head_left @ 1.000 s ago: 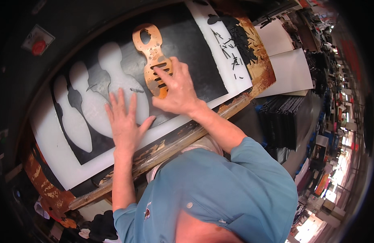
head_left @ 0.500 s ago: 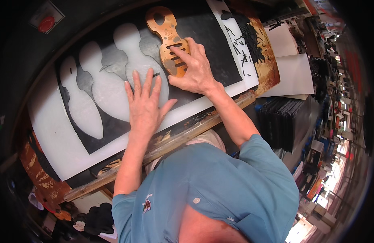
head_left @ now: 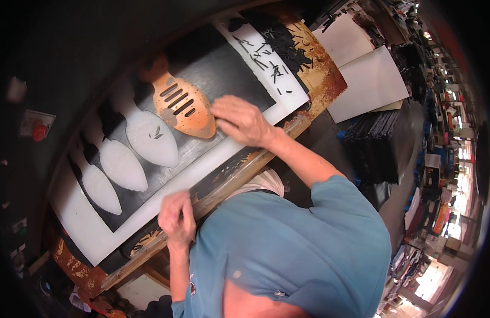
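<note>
An orange, spindle-shaped cutting die (head_left: 194, 108) with several dark slots lies on a black sheet (head_left: 215, 58). My right hand (head_left: 239, 121) is at the die's near right edge, fingers bent together and fingertips against the rim. Left of the die, white leaf-shaped openings (head_left: 149, 139) run in a row through the black sheet; a few small black slivers (head_left: 156, 132) sit in the closest one. My left hand (head_left: 177, 217) is curled in a loose fist, slightly blurred, over the front edge of the table, apart from the sheet, with nothing visible in it.
Under the black sheet is a white board (head_left: 86, 233), edged by a wooden rail (head_left: 223, 196). Black scraps (head_left: 284, 47) lie on the far right. Beyond are pale sheets (head_left: 369, 85) and a stack of black sheets (head_left: 374, 143). A red button (head_left: 39, 132) is at the left.
My left hand has come off the sheet and curled near the front edge. My right hand has slid from atop the die to its edge. The die sits closer to me; the view has turned.
</note>
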A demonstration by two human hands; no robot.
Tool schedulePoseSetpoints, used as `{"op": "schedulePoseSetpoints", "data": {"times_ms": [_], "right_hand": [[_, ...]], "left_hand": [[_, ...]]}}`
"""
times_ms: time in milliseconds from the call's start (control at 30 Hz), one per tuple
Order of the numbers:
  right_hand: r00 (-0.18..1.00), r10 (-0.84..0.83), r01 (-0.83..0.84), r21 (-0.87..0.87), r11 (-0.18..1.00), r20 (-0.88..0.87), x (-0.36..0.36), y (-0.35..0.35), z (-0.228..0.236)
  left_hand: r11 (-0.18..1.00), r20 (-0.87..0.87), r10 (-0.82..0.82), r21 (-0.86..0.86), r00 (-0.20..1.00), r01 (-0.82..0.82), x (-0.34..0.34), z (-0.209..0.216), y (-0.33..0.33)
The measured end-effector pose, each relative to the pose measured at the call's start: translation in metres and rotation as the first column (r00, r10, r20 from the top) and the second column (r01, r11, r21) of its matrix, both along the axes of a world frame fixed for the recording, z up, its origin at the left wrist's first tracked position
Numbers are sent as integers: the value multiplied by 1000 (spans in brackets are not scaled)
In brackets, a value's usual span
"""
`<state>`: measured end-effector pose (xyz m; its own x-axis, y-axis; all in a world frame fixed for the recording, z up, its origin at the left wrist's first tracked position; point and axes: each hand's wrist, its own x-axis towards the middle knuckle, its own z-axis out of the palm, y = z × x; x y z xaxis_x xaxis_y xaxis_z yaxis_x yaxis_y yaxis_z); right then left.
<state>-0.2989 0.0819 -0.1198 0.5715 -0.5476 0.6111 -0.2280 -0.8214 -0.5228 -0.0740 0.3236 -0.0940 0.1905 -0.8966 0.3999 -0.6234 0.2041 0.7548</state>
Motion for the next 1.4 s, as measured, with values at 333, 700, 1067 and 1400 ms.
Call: {"op": "schedulePoseSetpoints", "data": {"times_ms": [333, 700, 1067, 1400], "right_hand": [[988, 73, -72, -17, 997, 133, -21, 15, -2], [908, -171, 261, -196, 945, 383, -43, -45, 88], [938, -345, 348, -135, 928, 45, -109, 66, -46], [955, -294, 296, -123, 947, 40, -107, 61, -52]], "left_hand": [[993, 254, 121, -25, 960, -118, -34, -40, 17], [937, 340, 335, -27, 879, -347, -40, -53, 29], [894, 360, 401, 47, 842, -446, -47, -45, 25], [880, 373, 431, 27, 822, -474, -40, -56, 22]]}}
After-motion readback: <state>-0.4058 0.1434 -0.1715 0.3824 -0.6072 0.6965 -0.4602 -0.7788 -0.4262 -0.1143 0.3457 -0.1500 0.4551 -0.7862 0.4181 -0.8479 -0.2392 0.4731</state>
